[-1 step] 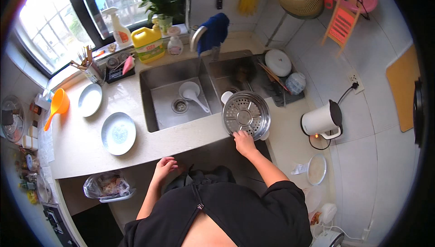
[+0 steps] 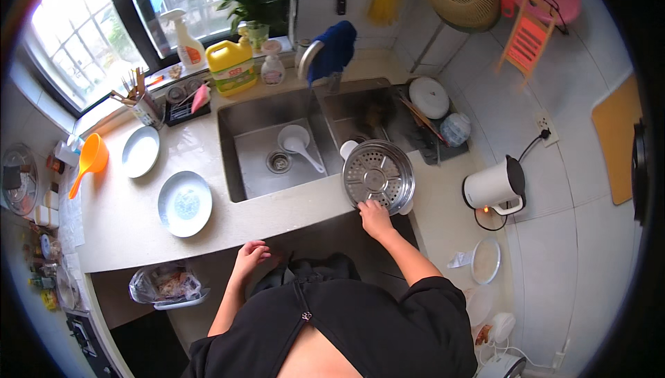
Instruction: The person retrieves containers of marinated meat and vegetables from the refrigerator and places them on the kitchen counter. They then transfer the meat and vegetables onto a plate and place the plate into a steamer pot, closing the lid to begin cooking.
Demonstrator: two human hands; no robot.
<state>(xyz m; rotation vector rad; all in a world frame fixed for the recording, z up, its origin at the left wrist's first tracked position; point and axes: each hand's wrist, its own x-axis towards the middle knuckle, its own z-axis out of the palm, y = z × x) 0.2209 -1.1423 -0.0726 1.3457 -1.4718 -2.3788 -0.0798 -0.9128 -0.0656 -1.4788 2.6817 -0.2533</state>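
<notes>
On the worktop beside the sink: one perforated steel steamer, near the front edge; a careless pull on its rim could tip it off. Right hand: gripping that rim. Left hand: empty, loosely curled.

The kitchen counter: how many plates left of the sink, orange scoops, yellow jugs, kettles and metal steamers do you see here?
Plates: 2
Orange scoop: 1
Yellow jug: 1
Kettle: 1
Metal steamer: 1
Total: 6
</notes>
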